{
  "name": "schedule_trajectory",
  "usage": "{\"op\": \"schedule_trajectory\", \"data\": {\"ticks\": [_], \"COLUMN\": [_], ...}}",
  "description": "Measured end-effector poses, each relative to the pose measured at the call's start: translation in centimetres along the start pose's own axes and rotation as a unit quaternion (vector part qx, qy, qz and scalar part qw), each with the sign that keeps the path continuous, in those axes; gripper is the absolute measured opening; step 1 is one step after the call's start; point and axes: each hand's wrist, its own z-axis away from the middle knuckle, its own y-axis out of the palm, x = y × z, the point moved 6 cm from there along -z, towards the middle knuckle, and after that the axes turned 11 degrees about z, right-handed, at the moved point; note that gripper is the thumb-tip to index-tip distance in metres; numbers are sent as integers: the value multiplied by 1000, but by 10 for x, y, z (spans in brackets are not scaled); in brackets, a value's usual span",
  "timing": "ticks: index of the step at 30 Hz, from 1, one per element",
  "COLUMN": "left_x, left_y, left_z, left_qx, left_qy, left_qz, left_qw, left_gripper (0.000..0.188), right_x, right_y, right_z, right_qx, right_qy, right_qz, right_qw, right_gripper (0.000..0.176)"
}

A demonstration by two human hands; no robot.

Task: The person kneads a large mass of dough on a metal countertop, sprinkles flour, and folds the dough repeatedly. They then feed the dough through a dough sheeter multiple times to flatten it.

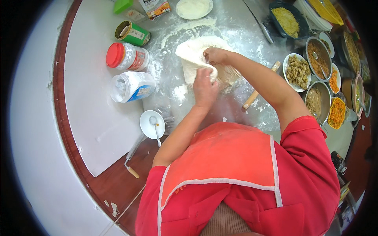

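A broad, soft sheet of white dough (pixel 192 50) lies on the floured metal worktop (pixel 165 97), its near side lifted into a fold. My left hand (pixel 205 90) grips that folded edge, fingers over the top. Inside the fold, my right hand (pixel 217 56) has its fingers bent down against the dough; its fingertips are partly hidden, so whether they pinch anything is unclear. Beneath my right forearm is a wooden rolling pin (pixel 251 100), its middle covered by the arm.
On the left stand a green tin (pixel 137 34), a red-lidded jar (pixel 130 56), a plastic tub (pixel 133 87) and a white bowl (pixel 147 126) with a spoon. A knife (pixel 265 32) lies at the far right. Several filling bowls (pixel 308 82) crowd the right side. A flour plate (pixel 210 11) sits behind.
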Motion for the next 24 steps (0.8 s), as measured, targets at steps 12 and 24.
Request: {"op": "schedule_trajectory", "data": {"ticks": [12, 24], "left_x": [6, 24], "left_y": [51, 57], "left_z": [10, 6], "left_qx": [87, 141], "left_qy": [57, 21], "left_qz": [-126, -151], "left_qw": [987, 978], "left_gripper": [57, 63], "right_x": [41, 110], "right_y": [-39, -44], "right_z": [4, -80], "right_qx": [173, -62], "right_qy": [111, -76], "right_qz": [74, 505], "right_qw": [976, 857], "right_gripper": [13, 59]}}
